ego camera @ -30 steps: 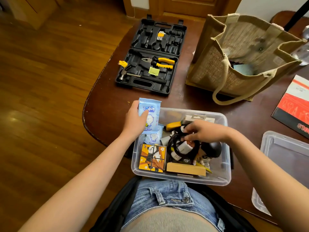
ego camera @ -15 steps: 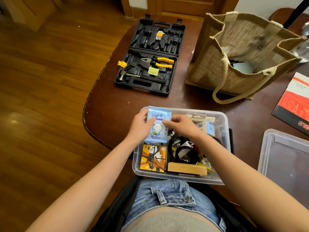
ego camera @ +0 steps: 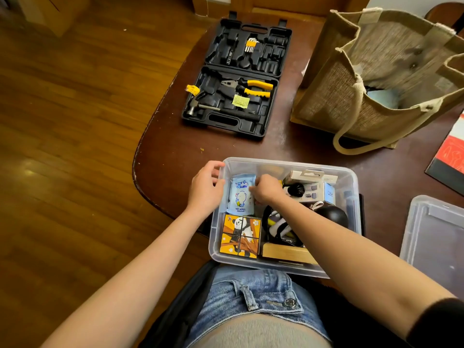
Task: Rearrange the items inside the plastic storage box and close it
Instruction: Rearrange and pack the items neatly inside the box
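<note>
- My left hand (ego camera: 204, 190) sits at the far-left corner of the plastic storage box (ego camera: 350, 187); its fingers (ego camera: 216, 167) are loosely spread along the outside wall and grasp nothing.
- My right hand (ego camera: 267, 190) has curled fingers pinching the right edge of the wet wipes pack (ego camera: 240, 195), which lies inside the box between both hands.
- Just nearer than my fingers sits the panda puzzle (ego camera: 239, 234); the lid (ego camera: 437, 237) rests on the bench (ego camera: 175, 151), well right.

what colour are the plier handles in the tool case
Yellow with black, on the pliers in the open tool case; the head view shows them.
</note>
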{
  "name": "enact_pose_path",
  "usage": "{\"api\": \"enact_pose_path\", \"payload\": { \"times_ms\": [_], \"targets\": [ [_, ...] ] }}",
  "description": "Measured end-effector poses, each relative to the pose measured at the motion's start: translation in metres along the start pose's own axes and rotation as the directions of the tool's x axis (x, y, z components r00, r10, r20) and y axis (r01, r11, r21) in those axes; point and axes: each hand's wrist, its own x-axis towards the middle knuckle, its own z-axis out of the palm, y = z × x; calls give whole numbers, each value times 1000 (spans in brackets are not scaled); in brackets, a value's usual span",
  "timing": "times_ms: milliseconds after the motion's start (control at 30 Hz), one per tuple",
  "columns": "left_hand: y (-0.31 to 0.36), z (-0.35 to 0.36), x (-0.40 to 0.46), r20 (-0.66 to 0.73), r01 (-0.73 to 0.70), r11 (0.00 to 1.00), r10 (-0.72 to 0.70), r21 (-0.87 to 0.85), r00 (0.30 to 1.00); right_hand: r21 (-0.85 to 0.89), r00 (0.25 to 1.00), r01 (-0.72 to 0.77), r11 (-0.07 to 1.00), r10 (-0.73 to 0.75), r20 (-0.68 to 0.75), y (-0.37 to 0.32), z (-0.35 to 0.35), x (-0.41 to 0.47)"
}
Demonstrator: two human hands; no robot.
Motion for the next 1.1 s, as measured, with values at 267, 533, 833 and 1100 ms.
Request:
{"api": "enact_pose_path", "payload": {
  "times_ms": [267, 533, 833, 1100],
  "targets": [
    [-6, 4, 0, -29, -39, 999, 39, 9, 999, -372, 993, 115, 921, -116, 19, -1, 6, 0],
    [-11, 4, 3, -15, -43, 999, 43, -17, 999, -413, 976, 212, 885, -216, 38, 11, -7, -9],
    [-11, 4, 1, -12, -56, 998, 56, -21, 998, -657, 878, 451, 603, -434, 204, 6, 7, 4],
    [-10, 5, 1, -14, -56, 998, 56, 4, 998, -616, 918, 341, 710, -394, 54, -5, 40, 10]
  ]
}}
